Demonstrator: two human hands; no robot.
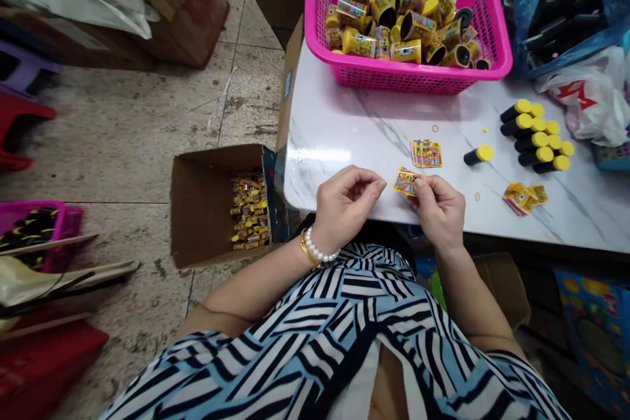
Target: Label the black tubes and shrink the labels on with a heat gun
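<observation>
Foreground, your striped blouse [315,315]; above it, your right hand [438,210] pinches a yellow printed label [406,182] over the marble table [344,121], your left hand [348,205] curled closed just beside it.

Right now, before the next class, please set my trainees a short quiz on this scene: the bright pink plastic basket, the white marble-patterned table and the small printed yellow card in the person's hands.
1. True or false: the bright pink plastic basket stands on the white marble-patterned table.
2. Which hand grips the small printed yellow card? A: the left hand. B: the right hand.
3. Fill the gap: the lone black cylinder with a yellow cap lies on its ____ on the table.

Key: 1 true; 2 B; 3 side.
</observation>
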